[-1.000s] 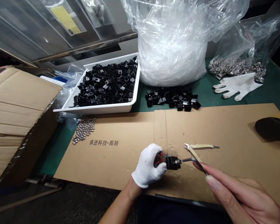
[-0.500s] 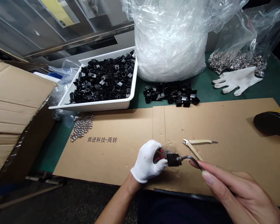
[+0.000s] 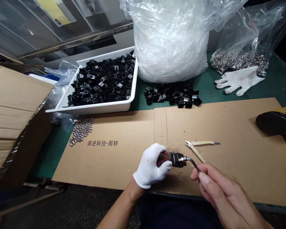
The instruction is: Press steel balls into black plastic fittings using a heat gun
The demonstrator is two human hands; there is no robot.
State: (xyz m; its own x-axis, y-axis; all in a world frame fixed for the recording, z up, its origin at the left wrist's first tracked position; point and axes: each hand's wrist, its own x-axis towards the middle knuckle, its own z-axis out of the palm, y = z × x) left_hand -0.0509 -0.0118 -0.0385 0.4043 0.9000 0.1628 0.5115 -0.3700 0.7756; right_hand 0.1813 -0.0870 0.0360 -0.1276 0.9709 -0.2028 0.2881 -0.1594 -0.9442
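Observation:
My left hand [image 3: 152, 167], in a white glove, is closed around pliers [image 3: 163, 156] with red and black handles, mostly hidden by the fingers. At the jaws sits a small black block-shaped part [image 3: 177, 159]. My bare right hand [image 3: 226, 194] pinches a bent dark metal rod that looks like a hex key [image 3: 192, 162]. Its far end meets a small shiny metal piece [image 3: 182, 159] on the black part. Cream-handled cutters [image 3: 197, 148] lie open on the cardboard just beyond my hands.
Cardboard [image 3: 124, 171] covers the bench front, with rows of small metal pieces [image 3: 82, 132] at left. Behind stand a white tray [image 3: 90, 111] of black parts, loose black parts [image 3: 173, 94] and a large plastic bag [image 3: 171, 47]. A glove [image 3: 240, 81] and yellow-black tool [image 3: 274, 122] lie right.
My right hand has moved left and swung the rod to a steeper slant. The black part has turned, showing another side. My left hand keeps nearly the same place.

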